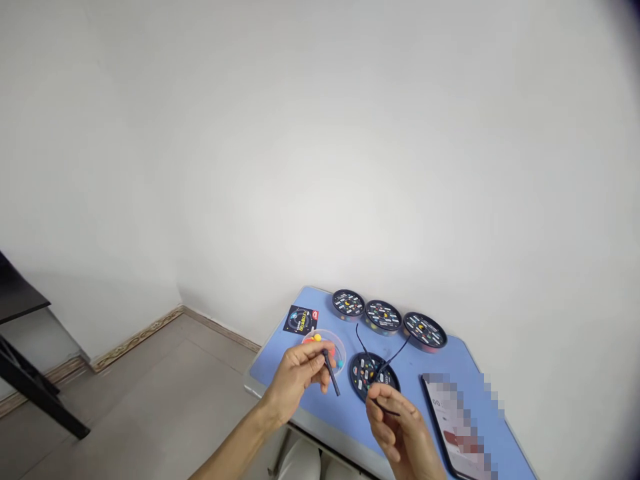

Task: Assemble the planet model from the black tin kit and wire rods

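Between the thumb and fingers of my left hand [299, 375] is a short dark rod [332, 375], slanting down to the right with a knob at its upper end. My right hand [401, 427] pinches a black piece with several thin arms [393, 359] spreading outward; part of it is hidden by the fingers. Behind that piece lies a round black disc [359, 381] printed with coloured dots and white labels. Beyond my left hand, a clear round dish [341, 342] holds small yellow, red and blue balls, partly covered by the hand.
Three round black-rimmed cases [383, 315] stand along the back of the blue table [320, 417], near the white wall. A printed black card [300, 320] lies at the back left. A phone [445, 427], partly pixelated, rests at the right. Black furniture [40, 393] stands far left.
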`<action>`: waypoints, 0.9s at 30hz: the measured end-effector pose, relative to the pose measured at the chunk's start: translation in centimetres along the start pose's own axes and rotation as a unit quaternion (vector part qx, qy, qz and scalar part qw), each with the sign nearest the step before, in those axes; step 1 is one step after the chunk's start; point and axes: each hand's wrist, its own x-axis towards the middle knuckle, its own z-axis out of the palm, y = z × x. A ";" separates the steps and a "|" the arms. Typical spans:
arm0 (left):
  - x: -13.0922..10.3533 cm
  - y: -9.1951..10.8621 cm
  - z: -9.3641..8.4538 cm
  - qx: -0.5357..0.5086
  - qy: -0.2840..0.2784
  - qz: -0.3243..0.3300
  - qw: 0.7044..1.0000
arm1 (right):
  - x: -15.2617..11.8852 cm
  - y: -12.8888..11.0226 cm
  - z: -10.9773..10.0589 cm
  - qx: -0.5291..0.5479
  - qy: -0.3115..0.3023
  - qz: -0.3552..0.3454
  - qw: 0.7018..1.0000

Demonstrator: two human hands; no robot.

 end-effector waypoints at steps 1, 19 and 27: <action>-0.5 0.1 0.1 -0.001 0.006 0.004 1.000 | 0.0 0.2 0.0 0.006 -0.013 0.000 1.000; -5.1 -0.6 0.5 0.074 0.055 0.013 0.996 | -0.5 2.8 0.0 0.048 -0.075 -0.051 0.995; -4.8 0.5 0.0 0.072 0.093 0.015 0.993 | -0.5 2.9 0.0 0.060 -0.091 -0.053 0.993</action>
